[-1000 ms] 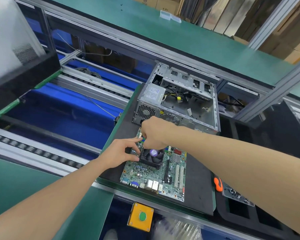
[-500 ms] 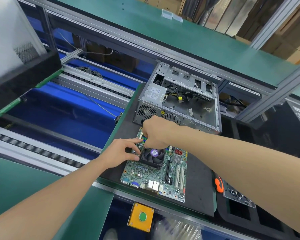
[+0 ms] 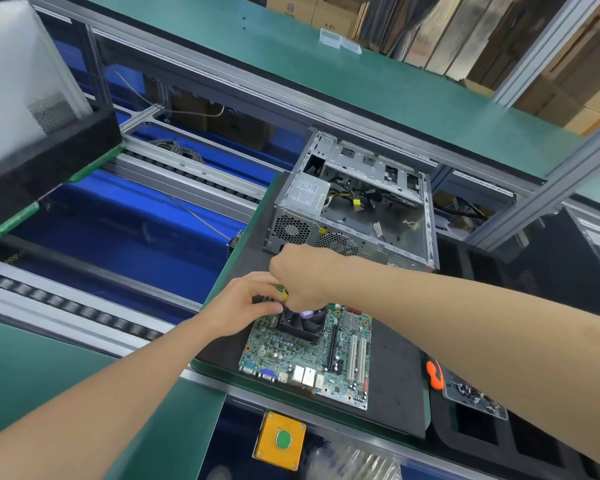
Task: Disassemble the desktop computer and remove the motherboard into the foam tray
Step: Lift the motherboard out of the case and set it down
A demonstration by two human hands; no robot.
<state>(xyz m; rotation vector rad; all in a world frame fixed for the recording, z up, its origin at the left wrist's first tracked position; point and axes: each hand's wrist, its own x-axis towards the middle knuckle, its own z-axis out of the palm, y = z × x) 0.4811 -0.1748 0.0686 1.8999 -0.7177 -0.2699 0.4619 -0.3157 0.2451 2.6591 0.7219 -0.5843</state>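
The green motherboard (image 3: 326, 362) lies flat on a black mat (image 3: 395, 393), with a black CPU fan (image 3: 302, 323) at its far end. Behind it stands the opened grey computer case (image 3: 357, 209), its bay holding only loose cables. My left hand (image 3: 243, 303) curls over the board's far left corner beside the fan. My right hand (image 3: 305, 275) is a closed fist just above the fan, touching the left hand. A small green and yellow part (image 3: 282, 292) shows between the two hands; what it is I cannot tell. The black foam tray (image 3: 475, 434) sits at the right.
An orange-handled tool (image 3: 435, 374) and a small tray of screws (image 3: 475, 398) lie right of the mat. A yellow box with a green button (image 3: 281, 439) hangs below the front edge. Blue conveyor lanes (image 3: 118, 230) run to the left. A green shelf (image 3: 361, 74) spans behind the case.
My left hand has closed in against the right hand at the board's far corner. The green and yellow part now shows between them. The board and the case have not moved.
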